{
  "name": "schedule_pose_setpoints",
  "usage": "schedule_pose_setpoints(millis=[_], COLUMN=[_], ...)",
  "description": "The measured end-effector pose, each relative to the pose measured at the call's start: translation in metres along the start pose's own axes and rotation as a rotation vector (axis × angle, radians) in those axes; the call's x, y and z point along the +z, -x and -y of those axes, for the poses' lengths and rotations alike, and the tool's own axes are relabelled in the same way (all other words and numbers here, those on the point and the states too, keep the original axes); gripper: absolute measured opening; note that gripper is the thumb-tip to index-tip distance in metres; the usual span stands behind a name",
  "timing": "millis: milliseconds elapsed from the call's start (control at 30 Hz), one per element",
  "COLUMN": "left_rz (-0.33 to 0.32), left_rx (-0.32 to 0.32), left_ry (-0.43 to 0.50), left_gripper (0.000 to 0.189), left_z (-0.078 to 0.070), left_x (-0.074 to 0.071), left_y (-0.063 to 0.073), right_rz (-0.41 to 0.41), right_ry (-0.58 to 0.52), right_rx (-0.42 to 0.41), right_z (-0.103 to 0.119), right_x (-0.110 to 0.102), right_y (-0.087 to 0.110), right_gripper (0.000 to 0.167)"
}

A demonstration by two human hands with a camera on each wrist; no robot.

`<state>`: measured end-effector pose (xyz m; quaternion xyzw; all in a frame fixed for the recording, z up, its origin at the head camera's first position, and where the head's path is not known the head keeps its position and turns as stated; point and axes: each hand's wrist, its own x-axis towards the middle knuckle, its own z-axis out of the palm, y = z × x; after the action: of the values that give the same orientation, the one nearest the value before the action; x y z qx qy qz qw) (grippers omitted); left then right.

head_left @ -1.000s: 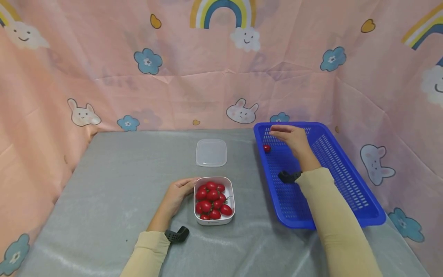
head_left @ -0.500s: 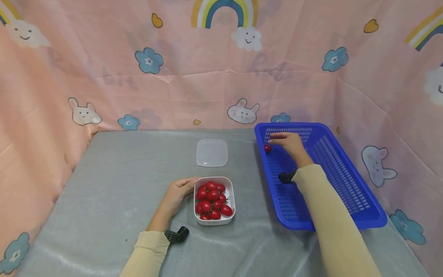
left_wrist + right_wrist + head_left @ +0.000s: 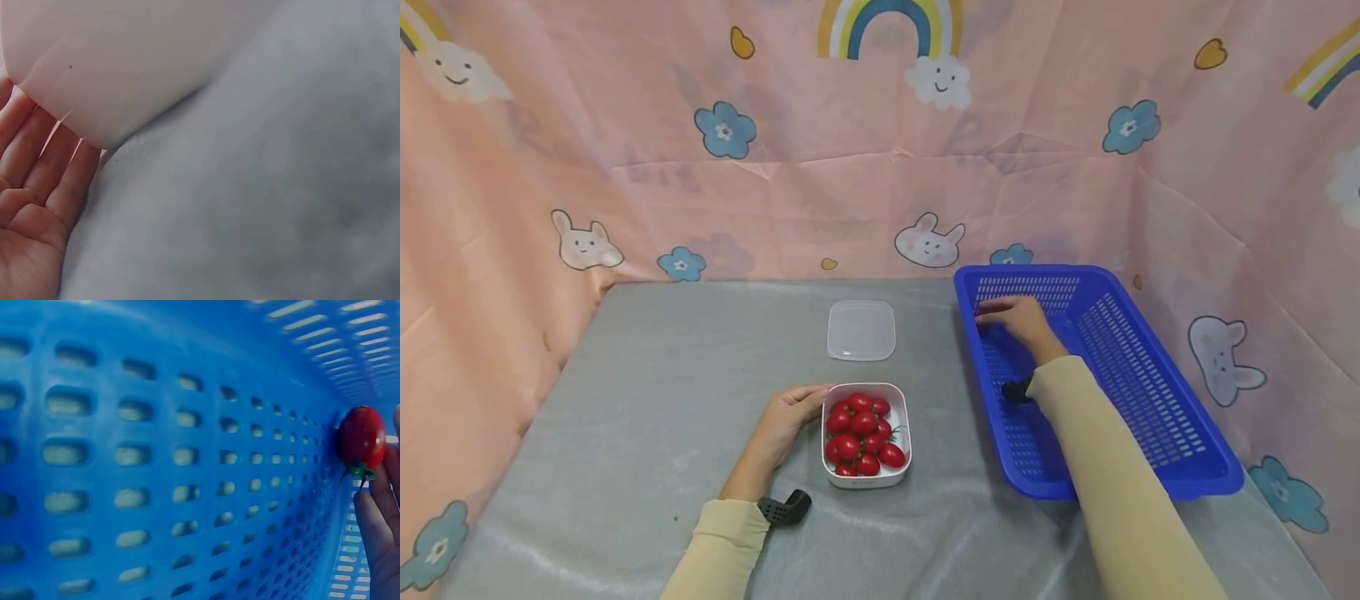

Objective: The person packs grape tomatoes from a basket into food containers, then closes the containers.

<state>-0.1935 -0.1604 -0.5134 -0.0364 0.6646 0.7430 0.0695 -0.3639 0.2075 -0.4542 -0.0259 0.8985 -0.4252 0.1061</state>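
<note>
My left hand [image 3: 781,423] rests against the left side of a small white square container [image 3: 868,481], its fingers nearly straight along the wall in the left wrist view. Several red cherry tomatoes [image 3: 863,423] lie inside, one with a green stem. My right hand [image 3: 1021,321] is down in the blue plastic basket [image 3: 1157,375], by its left wall. In the right wrist view a single cherry tomato [image 3: 362,437], its green stem pointing down, lies at the basket wall with my fingers [image 3: 374,522] close beside it. From the head view, my hand mostly hides that tomato.
A translucent square lid [image 3: 861,331] lies on the grey cloth [image 3: 647,400] behind the container. Perforated walls and a raised rim surround the basket at the right. A pink patterned curtain [image 3: 820,183] hangs at the back and both sides.
My right hand has lowered and shifted slightly left inside the basket, reaching the lone tomato and covering it. My left hand and the container have stayed in place.
</note>
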Motion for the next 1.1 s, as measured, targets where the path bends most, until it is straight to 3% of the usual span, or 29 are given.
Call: schedule_pose_setpoints(millis=[167,367,867,1100], left_rz=[-0.001,-0.003,0.010,0.009], left_rx=[0.000,0.003,0.011,0.014], left_ry=[0.006,-0.007,0.015,0.016], left_gripper=[0.036,0.035,0.036,0.037], left_z=[-0.001,-0.002,-0.002,0.000], left_x=[0.000,0.001,0.002,0.000], left_y=[0.000,-0.001,0.000,0.000], right_rz=[0.034,0.011,-0.039,-0.009], right_ry=[0.072,0.096,-0.097,-0.246], right_rx=[0.003,0.015,0.096,0.068], right_z=[0.003,0.004,0.035,0.054], right_x=[0.006,0.005,-0.010,-0.017], right_y=[0.002,0.003,0.031,0.052], right_gripper=[0.041,0.040,0.052,0.057])
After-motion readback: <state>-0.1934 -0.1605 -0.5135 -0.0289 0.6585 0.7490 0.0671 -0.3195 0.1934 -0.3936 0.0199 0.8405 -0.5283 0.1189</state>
